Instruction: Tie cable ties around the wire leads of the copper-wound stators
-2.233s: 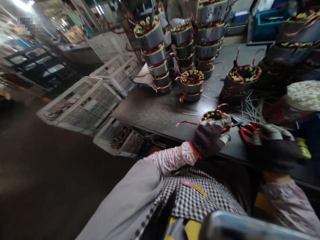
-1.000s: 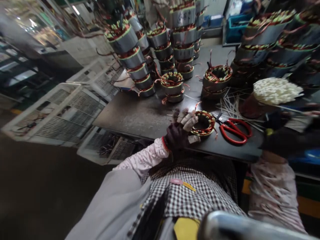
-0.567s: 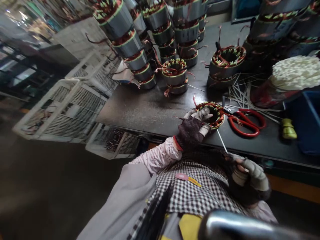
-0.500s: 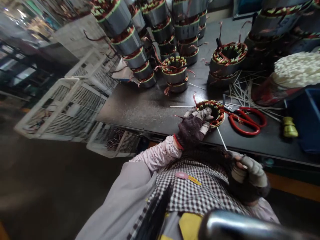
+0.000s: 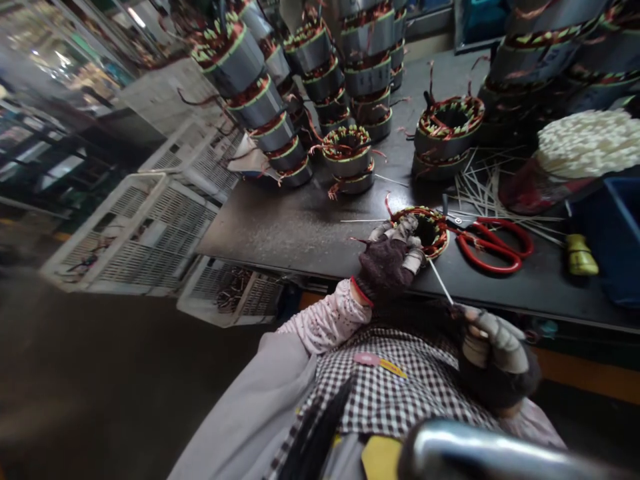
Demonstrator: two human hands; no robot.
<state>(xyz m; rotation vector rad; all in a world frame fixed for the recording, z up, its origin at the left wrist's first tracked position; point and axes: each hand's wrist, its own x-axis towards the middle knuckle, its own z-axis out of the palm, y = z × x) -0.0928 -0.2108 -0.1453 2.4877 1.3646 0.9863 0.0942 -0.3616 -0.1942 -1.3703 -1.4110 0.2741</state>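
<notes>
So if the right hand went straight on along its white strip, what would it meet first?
Probably the near rim of the wound ring; the white strip from the right hand seems to reach it. Depth is unclear, so the table edge might come first.

The left hand (image 5: 387, 260) covers the near left part of the copper-wound ring (image 5: 442, 237). The blue bin (image 5: 613, 233) runs off the right edge — the blurred metal bar (image 5: 460, 443) off the bottom — hiding part of the right sleeve (image 5: 537, 423).
</notes>
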